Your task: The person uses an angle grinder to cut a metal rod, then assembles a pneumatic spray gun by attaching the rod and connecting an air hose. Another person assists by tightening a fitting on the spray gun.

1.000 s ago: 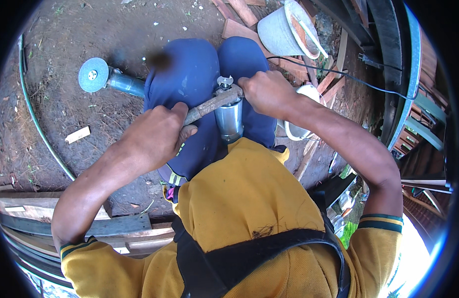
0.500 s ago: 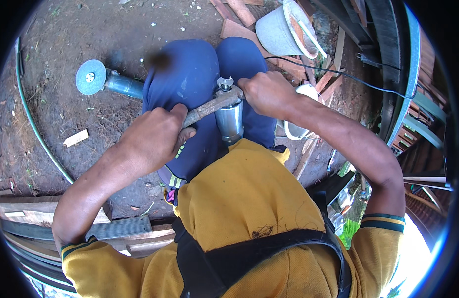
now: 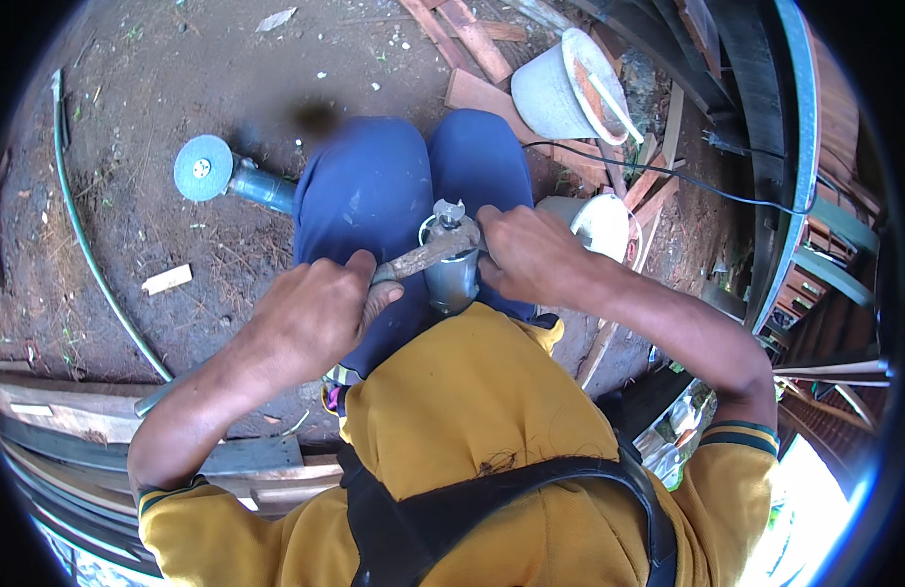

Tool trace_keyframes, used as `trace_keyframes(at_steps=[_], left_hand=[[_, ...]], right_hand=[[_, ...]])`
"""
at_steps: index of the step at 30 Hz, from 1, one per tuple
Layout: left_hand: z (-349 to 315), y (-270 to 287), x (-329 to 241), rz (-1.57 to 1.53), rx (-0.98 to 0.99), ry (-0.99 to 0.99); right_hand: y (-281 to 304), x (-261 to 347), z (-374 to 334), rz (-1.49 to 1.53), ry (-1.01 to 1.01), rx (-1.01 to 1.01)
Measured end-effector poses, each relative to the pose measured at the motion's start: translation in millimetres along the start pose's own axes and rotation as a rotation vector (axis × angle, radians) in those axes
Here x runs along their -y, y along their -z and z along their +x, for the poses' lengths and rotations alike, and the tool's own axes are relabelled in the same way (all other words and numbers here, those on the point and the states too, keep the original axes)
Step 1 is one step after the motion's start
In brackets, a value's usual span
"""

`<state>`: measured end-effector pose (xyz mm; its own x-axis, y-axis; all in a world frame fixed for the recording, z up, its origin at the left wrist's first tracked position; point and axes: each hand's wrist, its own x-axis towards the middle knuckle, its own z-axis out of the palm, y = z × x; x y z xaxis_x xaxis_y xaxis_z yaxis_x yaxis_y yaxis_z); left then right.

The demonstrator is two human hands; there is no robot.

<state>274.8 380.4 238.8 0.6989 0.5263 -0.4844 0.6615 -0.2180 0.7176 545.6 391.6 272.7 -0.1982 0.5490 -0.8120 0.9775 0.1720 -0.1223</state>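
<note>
My left hand [image 3: 320,318] is wrapped round one end of a worn grey bar-shaped tool [image 3: 413,262], whose exact kind I cannot make out. At its other end my right hand [image 3: 531,249] is closed, the fingertips mostly hidden. Beneath the bar, between my thighs, stands a shiny metal cylinder [image 3: 452,284] with a notched metal piece [image 3: 450,212] showing above the bar. The bar lies across the cylinder's top, slanting up to the right.
An angle grinder [image 3: 262,188] with a pale disc rests on the soil left of my knee. A green hose [image 3: 86,240] curves farther left. Grey bucket [image 3: 550,98], white bucket [image 3: 601,225], wood offcuts [image 3: 492,98] and a black cable [image 3: 687,179] are on the right. Boards [image 3: 71,411] lie at lower left.
The whole view has shifted, with knees, hands and surroundings lower in the picture. Both hands stay at the bar over the cylinder, and more of the white bucket shows.
</note>
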Motion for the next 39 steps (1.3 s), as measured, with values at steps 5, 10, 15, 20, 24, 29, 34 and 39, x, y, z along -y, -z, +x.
trace_keyframes(at_steps=[5, 10, 15, 20, 24, 29, 34, 39], left_hand=[[-21.9, -1.0, -10.4, -0.049, -0.057, 0.091], [-38.5, -0.6, -28.6, -0.066, -0.011, 0.182], [-47.2, -10.1, -47.2, -0.029, 0.003, 0.12], [-59.4, -31.0, -69.1, -0.045, 0.114, 0.087], [-66.0, -54.5, -78.1, -0.371, 0.15, 0.112], [-67.9, -74.9, -74.5, -0.772, 0.299, 0.072], [-53.9, -78.0, -51.6, -0.927, 0.563, 0.006], [-52.7, -83.6, -55.3, -1.014, 0.551, 0.0]], right_hand=[[5.3, 3.5, -10.7, 0.199, 0.116, -0.008], [10.9, -27.0, -13.3, 0.992, 0.131, 0.442], [-18.6, -44.7, -24.5, 1.325, 0.072, 0.778], [-53.1, -48.5, -41.6, 1.341, 0.098, 0.996], [-71.1, -51.7, -35.7, 1.184, 0.272, 1.085], [-95.4, -62.0, -20.8, 1.035, 0.512, 1.267], [-113.0, -63.0, -24.1, 1.02, 0.528, 1.207], [-114.6, -58.6, -35.7, 1.096, 0.604, 0.895]])
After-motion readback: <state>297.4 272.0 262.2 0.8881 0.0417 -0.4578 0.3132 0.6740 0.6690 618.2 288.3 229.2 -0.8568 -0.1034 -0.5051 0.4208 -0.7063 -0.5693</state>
